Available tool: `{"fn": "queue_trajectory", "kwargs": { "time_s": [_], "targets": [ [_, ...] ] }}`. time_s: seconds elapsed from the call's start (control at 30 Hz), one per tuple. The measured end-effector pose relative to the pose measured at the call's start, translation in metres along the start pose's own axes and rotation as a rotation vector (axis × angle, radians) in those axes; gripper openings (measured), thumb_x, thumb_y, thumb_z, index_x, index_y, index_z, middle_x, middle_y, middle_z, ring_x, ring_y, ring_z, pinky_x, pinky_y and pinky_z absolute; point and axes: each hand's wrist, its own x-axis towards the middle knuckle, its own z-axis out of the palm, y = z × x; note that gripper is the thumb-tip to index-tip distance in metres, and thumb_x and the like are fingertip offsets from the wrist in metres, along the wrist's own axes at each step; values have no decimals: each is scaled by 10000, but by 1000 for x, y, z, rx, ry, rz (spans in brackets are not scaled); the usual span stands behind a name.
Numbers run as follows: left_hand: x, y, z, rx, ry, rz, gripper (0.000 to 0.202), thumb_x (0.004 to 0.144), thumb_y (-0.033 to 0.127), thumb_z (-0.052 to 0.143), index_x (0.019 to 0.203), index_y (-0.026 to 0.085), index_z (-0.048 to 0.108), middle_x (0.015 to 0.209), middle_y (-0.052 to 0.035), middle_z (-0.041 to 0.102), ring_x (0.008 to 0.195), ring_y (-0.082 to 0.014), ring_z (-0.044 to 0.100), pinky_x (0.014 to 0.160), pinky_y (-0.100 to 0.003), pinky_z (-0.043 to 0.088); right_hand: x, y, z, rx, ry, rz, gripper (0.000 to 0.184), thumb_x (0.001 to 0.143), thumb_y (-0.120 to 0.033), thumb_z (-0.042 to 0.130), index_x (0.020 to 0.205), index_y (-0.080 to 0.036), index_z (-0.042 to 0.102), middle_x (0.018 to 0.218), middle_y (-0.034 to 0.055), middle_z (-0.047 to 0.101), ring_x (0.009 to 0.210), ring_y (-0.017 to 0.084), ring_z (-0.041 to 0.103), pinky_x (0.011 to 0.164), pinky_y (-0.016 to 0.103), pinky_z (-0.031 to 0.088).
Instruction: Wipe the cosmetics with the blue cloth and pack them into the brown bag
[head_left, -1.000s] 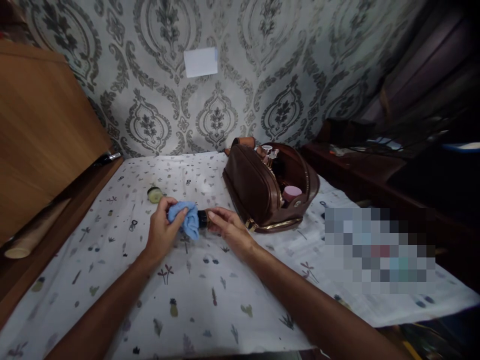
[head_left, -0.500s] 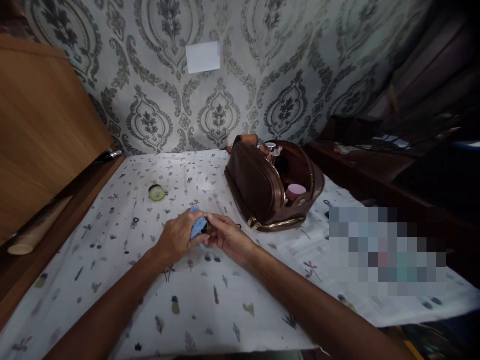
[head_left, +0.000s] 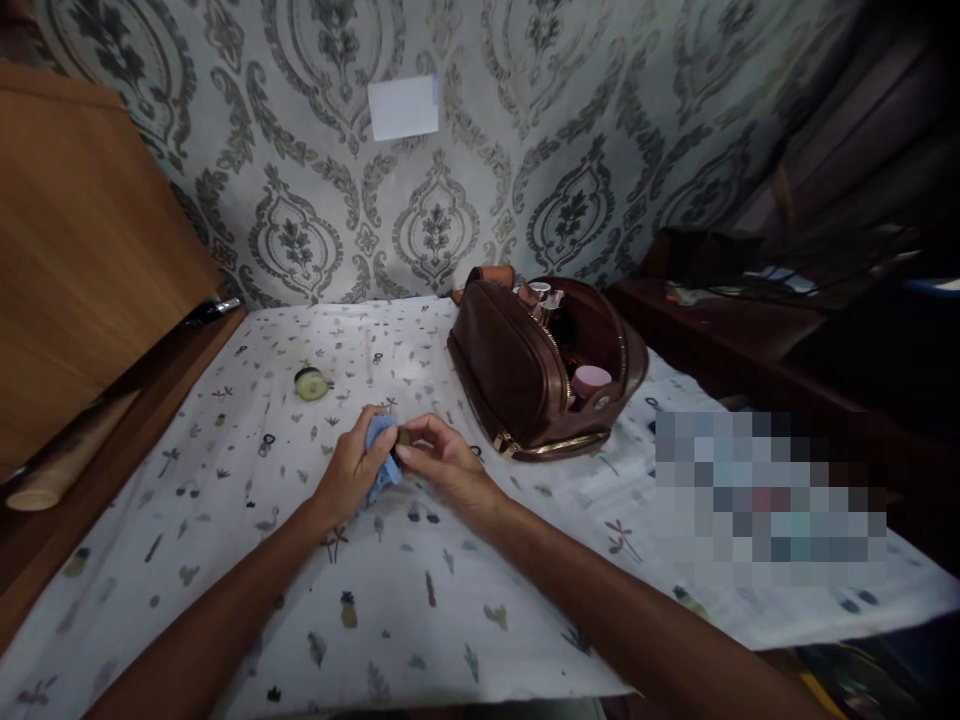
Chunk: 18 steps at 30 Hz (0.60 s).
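A crumpled blue cloth (head_left: 382, 470) is bunched in my left hand (head_left: 351, 465), with the fingers closed around it. Between my two hands is a small dark item with a brownish-gold end (head_left: 404, 437), partly wrapped by the cloth; its kind I cannot make out. My right hand (head_left: 448, 462) pinches that end between thumb and fingers. Up and to the left on the printed cloth lies a small round yellow-green container (head_left: 310, 384) with a dark rim. Right of my hands stands a brown leather toiletry bag (head_left: 510, 360), unzipped, with a pink-lidded item (head_left: 591, 380) and bottles inside.
A white tablecloth with small plant prints (head_left: 420, 620) covers the table. At left stands a wooden cabinet (head_left: 97, 260) with a rolled tube (head_left: 67, 455) beneath it. Patterned wallpaper (head_left: 435, 220) rises behind. A pixelated area hides something at right.
Both hands have shifted slightly left. More of the blue cloth hangs below my left hand, and the small item's brownish-gold end shows more clearly at my right fingertips.
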Motion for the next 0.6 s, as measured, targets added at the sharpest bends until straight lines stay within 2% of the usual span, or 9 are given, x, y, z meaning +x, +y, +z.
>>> {"fn": "queue_trajectory", "kwargs": {
  "time_s": [0.1, 0.33, 0.6],
  "targets": [
    [3, -1, 0, -30, 5, -4, 302, 957, 494, 413, 855, 216, 474, 692, 43, 481, 649, -131, 480, 630, -251, 395, 1, 1, -2, -62, -15, -21, 423, 609, -385, 872, 915, -235, 620, 846, -36, 627, 741, 127, 597, 730, 282, 473],
    [4, -4, 1, -91, 8, -17, 373, 974, 511, 394, 747, 217, 416, 700, 34, 431, 668, -139, 436, 638, -263, 369, 3, 4, -4, -201, -18, -65, 434, 612, -344, 860, 959, -240, 621, 769, -31, 641, 721, 146, 599, 733, 307, 470],
    [7, -7, -2, -92, 123, -28, 384, 975, 489, 390, 701, 221, 414, 662, 36, 424, 651, -150, 438, 643, -270, 377, 2, 1, -1, -131, -7, -58, 496, 539, -317, 903, 952, -236, 639, 846, -12, 678, 821, 166, 634, 810, 330, 494]
  ]
}}
